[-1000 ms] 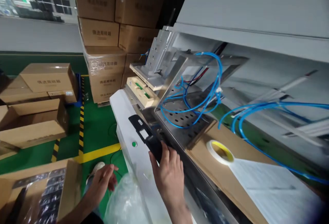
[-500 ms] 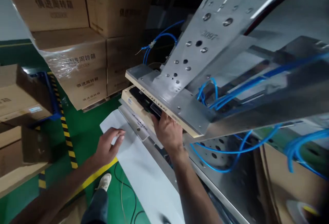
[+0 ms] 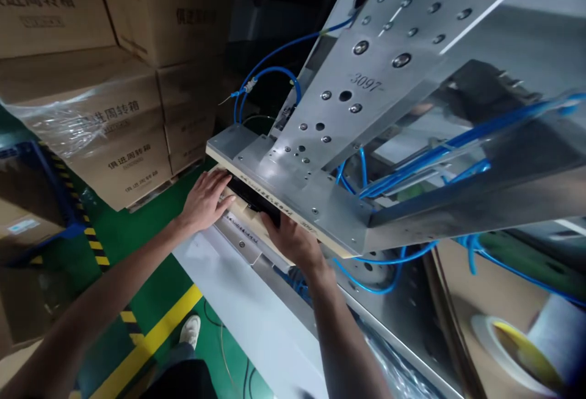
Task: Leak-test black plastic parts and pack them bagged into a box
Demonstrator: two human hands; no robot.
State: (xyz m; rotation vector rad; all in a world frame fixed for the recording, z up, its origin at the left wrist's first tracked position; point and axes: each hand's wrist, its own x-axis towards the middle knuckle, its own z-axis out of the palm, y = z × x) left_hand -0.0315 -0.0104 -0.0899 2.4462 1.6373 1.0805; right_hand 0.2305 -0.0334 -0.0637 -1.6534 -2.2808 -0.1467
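A long black part lies in the cream lower block of a metal press, just under the cream-edged upper plate. At the part's left end, my left hand grips it, the fingers reaching over the block and the thumb at the front. My right hand holds the part further right, thumb in front, with its other fingers hidden beneath the upper plate. The gap between plate and block is narrow. What the black part is, I cannot make out.
Stacked cardboard boxes stand at the left, partly in clear film. Blue air hoses run along the press. A white panel slopes below the block. At the lower right sits a roll of tape.
My left hand has moved up and right from above the white panel onto the left end of the black part. My right hand stays in the gap. The view has shifted right.
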